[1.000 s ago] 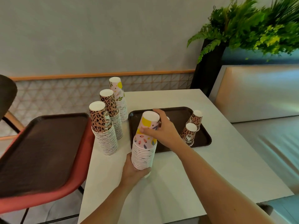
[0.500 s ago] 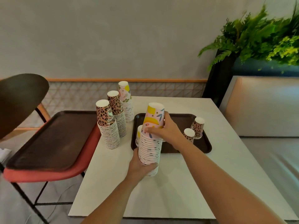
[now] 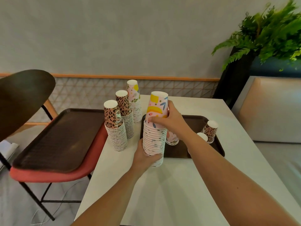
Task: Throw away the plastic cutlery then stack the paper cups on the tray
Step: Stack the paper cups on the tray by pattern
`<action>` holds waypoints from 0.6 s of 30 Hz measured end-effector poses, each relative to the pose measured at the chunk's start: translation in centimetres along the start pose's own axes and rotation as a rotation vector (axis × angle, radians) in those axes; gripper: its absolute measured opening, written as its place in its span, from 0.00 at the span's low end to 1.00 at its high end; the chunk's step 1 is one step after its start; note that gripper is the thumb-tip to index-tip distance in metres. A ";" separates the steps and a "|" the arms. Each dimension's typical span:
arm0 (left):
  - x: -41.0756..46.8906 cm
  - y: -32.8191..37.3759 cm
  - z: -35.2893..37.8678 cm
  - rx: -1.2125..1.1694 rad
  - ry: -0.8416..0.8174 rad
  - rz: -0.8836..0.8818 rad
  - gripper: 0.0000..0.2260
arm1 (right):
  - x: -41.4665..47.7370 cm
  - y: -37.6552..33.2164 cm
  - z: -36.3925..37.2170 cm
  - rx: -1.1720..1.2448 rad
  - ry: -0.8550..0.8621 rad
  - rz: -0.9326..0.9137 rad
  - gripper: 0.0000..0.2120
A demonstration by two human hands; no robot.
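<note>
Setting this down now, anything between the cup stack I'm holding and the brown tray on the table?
Yes: one upside-down pink patterned paper cup stands on the brown plastic tray just behind the tall paper-cup stack; a leopard-print cup stands farther right.

We think this is a café or a fast-food dining room. We see a white square counter [image 3: 187, 185] with a dark brown plastic serving tray [image 3: 193, 122] and tall stacks of printed paper cups [image 3: 116, 132]. There is a second brown tray [image 3: 61, 139] on a red-cushioned metal chair [image 3: 57, 176], a beige padded bench [image 3: 268, 110] and a green fern [image 3: 270, 33] in a tall black planter [image 3: 234, 77].
</note>
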State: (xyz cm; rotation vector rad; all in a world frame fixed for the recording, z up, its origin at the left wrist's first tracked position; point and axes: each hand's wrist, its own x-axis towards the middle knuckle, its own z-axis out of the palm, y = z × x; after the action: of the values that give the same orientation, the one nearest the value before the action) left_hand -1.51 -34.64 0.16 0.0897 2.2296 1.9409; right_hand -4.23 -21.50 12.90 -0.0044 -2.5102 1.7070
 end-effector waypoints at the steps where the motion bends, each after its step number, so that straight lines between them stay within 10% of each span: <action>1: 0.4 -0.1 -0.3 0.002 -0.001 0.001 0.41 | 0.4 -0.1 0.2 -0.004 0.004 -0.001 0.32; 18: 3.7 -1.1 -2.0 -0.018 0.057 0.039 0.42 | 4.1 -2.2 1.0 0.010 -0.009 -0.033 0.28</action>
State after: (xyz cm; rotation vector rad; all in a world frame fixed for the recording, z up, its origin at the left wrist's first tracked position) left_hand -5.42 -36.14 -1.05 0.0772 2.2613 2.0078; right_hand -8.28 -22.94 14.94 0.0455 -2.4934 1.7113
